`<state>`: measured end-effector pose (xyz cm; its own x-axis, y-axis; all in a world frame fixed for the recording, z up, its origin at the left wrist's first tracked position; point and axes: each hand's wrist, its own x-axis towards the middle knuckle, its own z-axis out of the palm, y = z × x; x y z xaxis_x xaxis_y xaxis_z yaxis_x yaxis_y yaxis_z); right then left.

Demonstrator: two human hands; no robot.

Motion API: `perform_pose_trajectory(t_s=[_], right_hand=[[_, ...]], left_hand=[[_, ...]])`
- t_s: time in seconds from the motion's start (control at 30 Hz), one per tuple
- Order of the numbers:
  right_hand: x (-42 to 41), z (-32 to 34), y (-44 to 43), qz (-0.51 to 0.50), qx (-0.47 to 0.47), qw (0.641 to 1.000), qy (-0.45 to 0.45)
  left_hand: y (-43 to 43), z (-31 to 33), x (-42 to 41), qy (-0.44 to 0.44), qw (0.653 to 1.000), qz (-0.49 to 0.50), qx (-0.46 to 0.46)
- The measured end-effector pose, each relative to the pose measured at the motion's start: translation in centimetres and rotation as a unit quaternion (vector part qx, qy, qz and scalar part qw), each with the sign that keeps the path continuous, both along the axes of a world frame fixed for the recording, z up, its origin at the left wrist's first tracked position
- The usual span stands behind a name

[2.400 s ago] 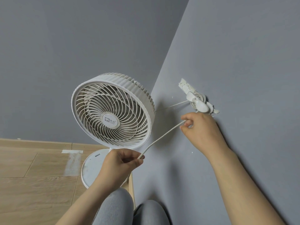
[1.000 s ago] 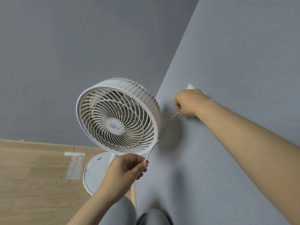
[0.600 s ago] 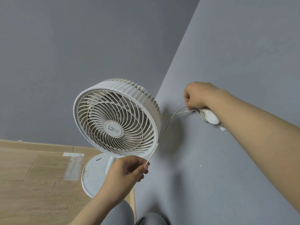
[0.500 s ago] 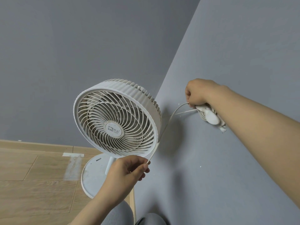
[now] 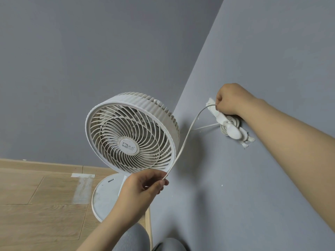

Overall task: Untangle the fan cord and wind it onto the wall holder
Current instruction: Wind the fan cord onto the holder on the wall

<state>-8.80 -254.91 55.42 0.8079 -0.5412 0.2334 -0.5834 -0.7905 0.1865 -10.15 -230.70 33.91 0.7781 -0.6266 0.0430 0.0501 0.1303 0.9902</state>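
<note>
I am in the winding step: the cord is free of knots along the stretch I can see, and several turns already sit coiled on the wall holder, which is fixed to the right-hand wall just beside the room's corner. My right hand is up at the top of the holder, its grip closed in a pinch on the cord where the cord bends over the holder's upper end. My left hand is lower, above the fan's round base, thumb and fingers closed lightly around the same cord so that it runs in one smooth arc between my two hands, passing in front of the fan's rim.

The next move, as I judge it, is to carry the pinched part around and down behind the holder to lay another turn, while my left hand lets cord slide through without slackening. The risk is the cord dragging on the fan, which stands on the floor in the corner, close to both walls.

By count: one fan, one cord, one holder, my two hands. A second thin strand leaves the coil towards the fan; I take it for the same cord.
</note>
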Motion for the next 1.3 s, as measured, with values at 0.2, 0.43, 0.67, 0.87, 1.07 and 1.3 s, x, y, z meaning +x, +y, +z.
perform_pose_trajectory(t_s=[0.2, 0.43, 0.67, 0.87, 1.07, 1.3], right_hand=[[-2.6, 0.5, 1.1, 0.006, -0.019, 0.999, -0.039], [-5.6, 2.0, 3.2, -0.013, 0.071, 0.997, -0.016], [-8.9, 1.6, 5.0, 0.011, 0.078, 0.996, -0.052], [-11.8, 0.6, 6.7, 0.017, 0.074, 0.994, -0.081], [-13.6, -1.6, 7.1, 0.010, 0.076, 0.992, -0.104], [-14.6, -4.1, 7.5, -0.018, 0.050, 0.992, -0.116]], left_hand=[[0.3, 0.6, -0.3, -0.015, 1.000, 0.002, -0.005], [1.0, 1.0, -1.4, -0.030, 1.000, 0.002, -0.009], [1.7, 1.8, -2.2, -0.037, 0.999, 0.006, -0.025], [2.0, 2.2, -2.8, -0.043, 0.999, 0.001, -0.030], [2.0, 1.7, -3.1, -0.043, 0.999, 0.000, -0.024], [1.8, 1.6, -3.4, -0.047, 0.999, -0.009, -0.018]])
